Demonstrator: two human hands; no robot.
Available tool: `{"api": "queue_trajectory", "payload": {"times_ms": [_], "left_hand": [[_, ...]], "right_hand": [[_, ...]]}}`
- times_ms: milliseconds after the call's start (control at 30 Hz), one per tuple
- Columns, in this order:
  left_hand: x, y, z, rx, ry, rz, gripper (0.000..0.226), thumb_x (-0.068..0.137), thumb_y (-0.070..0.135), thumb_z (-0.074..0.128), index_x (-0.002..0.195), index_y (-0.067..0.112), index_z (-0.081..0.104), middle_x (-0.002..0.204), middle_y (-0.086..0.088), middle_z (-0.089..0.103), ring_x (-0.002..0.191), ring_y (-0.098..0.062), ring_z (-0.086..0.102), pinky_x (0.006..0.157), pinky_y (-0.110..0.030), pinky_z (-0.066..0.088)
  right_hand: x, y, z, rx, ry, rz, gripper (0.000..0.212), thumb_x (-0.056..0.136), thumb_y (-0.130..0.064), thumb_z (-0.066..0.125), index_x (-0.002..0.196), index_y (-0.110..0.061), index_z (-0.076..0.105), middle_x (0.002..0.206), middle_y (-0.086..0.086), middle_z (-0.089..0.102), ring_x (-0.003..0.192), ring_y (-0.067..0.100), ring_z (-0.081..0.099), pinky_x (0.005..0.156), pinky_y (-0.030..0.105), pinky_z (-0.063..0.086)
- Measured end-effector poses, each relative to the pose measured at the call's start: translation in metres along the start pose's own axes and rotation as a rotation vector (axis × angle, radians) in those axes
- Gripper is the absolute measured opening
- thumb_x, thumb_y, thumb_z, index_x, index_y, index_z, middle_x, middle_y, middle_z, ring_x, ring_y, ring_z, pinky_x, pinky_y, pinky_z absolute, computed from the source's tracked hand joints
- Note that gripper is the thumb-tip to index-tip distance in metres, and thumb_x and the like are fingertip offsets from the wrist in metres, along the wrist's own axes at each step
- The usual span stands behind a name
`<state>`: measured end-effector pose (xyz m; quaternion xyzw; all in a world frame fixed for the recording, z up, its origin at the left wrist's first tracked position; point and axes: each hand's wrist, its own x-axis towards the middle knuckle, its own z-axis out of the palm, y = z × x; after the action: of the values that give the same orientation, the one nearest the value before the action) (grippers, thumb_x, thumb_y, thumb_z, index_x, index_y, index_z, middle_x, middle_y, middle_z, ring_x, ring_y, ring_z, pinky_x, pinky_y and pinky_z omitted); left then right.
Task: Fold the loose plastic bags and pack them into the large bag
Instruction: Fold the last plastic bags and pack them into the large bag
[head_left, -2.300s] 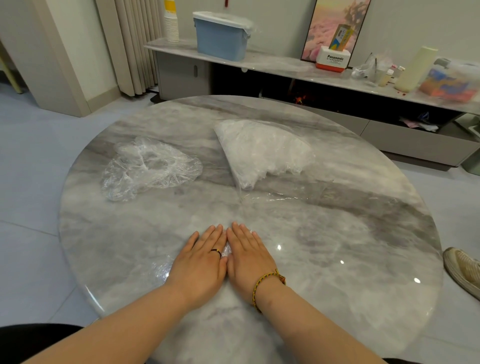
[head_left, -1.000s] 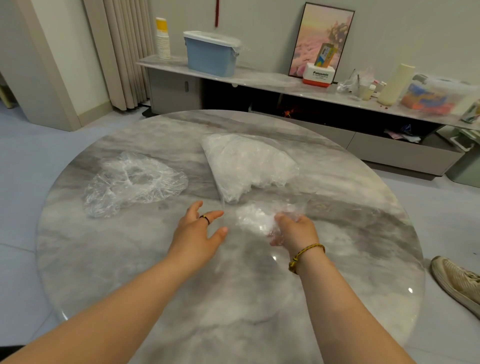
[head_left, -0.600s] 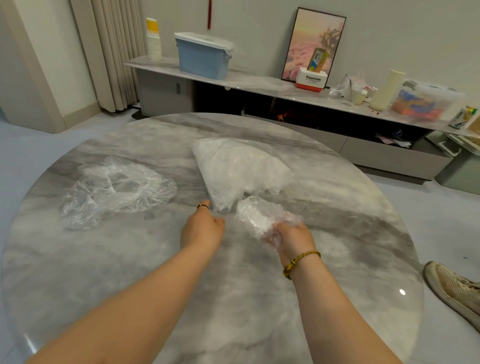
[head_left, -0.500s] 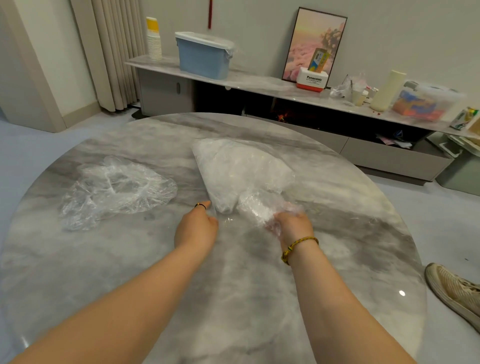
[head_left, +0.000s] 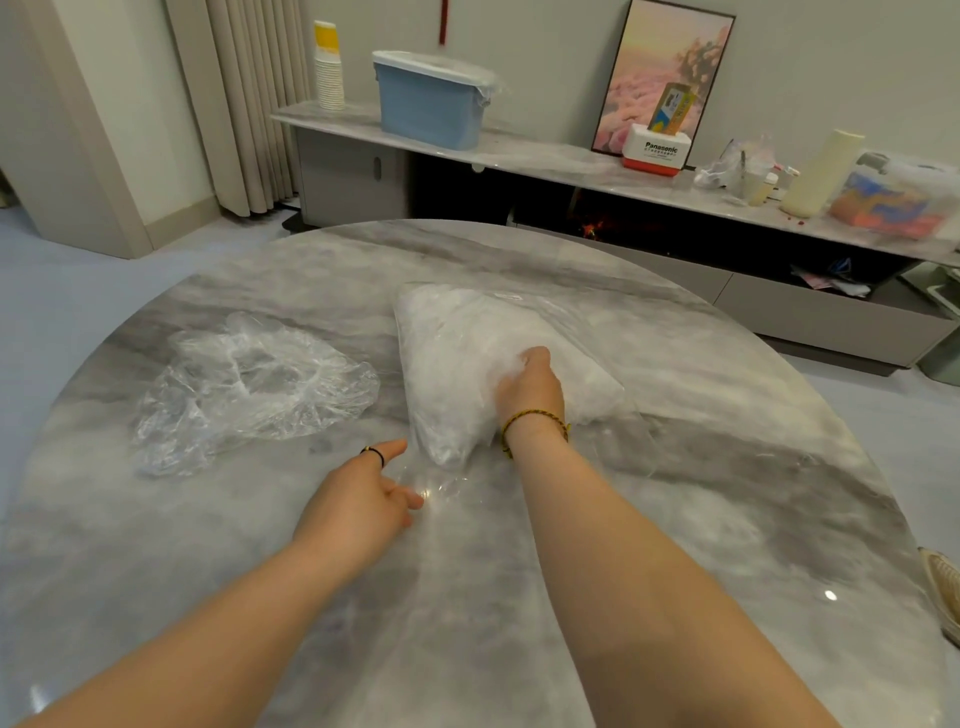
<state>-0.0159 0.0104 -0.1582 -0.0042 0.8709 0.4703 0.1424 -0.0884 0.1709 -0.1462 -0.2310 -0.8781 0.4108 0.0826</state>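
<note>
Marble in grey veins makes up the round counter (head_left: 675, 519), which takes most of the view. Behind it a low sideboard (head_left: 545, 161) runs along the wall. It bears a blue tub (head_left: 426, 104), a framed picture (head_left: 660, 78) leaning on the wall, a stack of paper cups (head_left: 329, 73) and a small white and red box (head_left: 655, 150).

At the counter's middle lies the large bag (head_left: 452, 364), clear, stuffed with white crumpled plastic, its mouth toward the person. To its left, apart from it, the loose plastic bags (head_left: 249, 384) sit in one rumpled clear heap.

Two bare forearms reach in from the near edge. The right hand (head_left: 530, 387) is sunk into the white filling of the large bag. Its thumb shows but its fingers are buried, so I cannot tell whether it grasps anything. The left hand (head_left: 363, 499) rests at the bag's clear lip with one ringed finger straight and the others bent. Whether it pinches the film I cannot tell.

A woven bracelet (head_left: 535, 418) circles the right wrist.
</note>
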Motion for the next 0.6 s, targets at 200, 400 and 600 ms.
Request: {"api": "queue_trajectory", "payload": {"times_ms": [200, 400, 600], "left_hand": [[0.008, -0.007, -0.003, 0.008, 0.009, 0.002, 0.051, 0.091, 0.009, 0.05, 0.137, 0.024, 0.038, 0.074, 0.016, 0.063, 0.074, -0.001, 0.061, 0.053, -0.018, 0.036], [0.01, -0.006, -0.001, -0.013, 0.009, 0.012, 0.05, 0.091, 0.009, 0.048, 0.138, 0.024, 0.037, 0.074, 0.016, 0.064, 0.074, 0.0, 0.06, 0.056, -0.017, 0.039], [0.006, -0.005, 0.0, -0.018, -0.003, 0.034, 0.052, 0.09, 0.013, 0.052, 0.139, 0.023, 0.036, 0.075, 0.014, 0.064, 0.083, -0.012, 0.062, 0.066, -0.023, 0.042]], "right_hand": [[0.01, 0.0, 0.006, -0.592, 0.093, -0.122, 0.036, 0.093, -0.003, 0.035, 0.129, -0.007, 0.031, 0.125, 0.01, 0.048, 0.111, 0.026, 0.05, 0.082, 0.032, 0.04], [0.01, -0.001, 0.005, 0.137, 0.004, 0.137, 0.039, 0.092, -0.011, 0.048, 0.127, -0.006, 0.033, 0.105, 0.011, 0.054, 0.088, 0.025, 0.05, 0.078, 0.03, 0.04], [0.003, 0.012, -0.011, 0.64, 0.051, 0.278, 0.049, 0.089, -0.003, 0.047, 0.136, -0.004, 0.035, 0.113, 0.016, 0.05, 0.083, 0.022, 0.051, 0.063, 0.02, 0.039]]}}
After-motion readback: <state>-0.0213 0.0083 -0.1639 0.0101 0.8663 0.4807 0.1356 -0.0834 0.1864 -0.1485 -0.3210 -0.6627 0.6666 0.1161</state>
